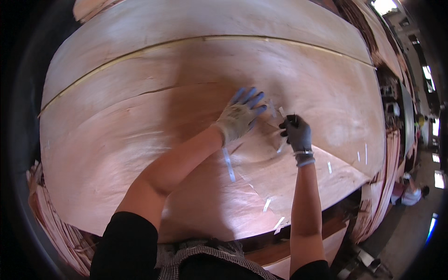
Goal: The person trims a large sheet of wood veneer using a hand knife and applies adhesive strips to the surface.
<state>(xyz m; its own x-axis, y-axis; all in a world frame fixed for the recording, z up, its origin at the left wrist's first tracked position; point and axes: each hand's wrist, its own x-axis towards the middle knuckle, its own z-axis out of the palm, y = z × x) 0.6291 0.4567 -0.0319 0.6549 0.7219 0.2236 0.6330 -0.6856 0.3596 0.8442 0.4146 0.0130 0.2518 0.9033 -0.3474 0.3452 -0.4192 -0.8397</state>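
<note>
A large, thin wood veneer sheet [115, 154] spreads before me, patched and marked with pale tape strips. My left hand [241, 113], in a cream glove with blue fingertips, lies on it with fingers apart and holds nothing. To its right is my right hand [297, 131], in a grey glove with dark fingertips. Its fingers are curled close to a short tape strip [282, 111]; whether they grip something is hard to see. Between my hands the veneer shows a torn, creased patch [271, 134]. A longer tape strip [229, 164] runs below my left wrist.
A thin yellowish strip [147, 50] crosses the far part of the sheet. Stacked veneer stands at the right [379, 189] and lower left [57, 210]. A diagonal veneer edge [341, 161] lies right of my wrist. Another person [409, 194] is far right.
</note>
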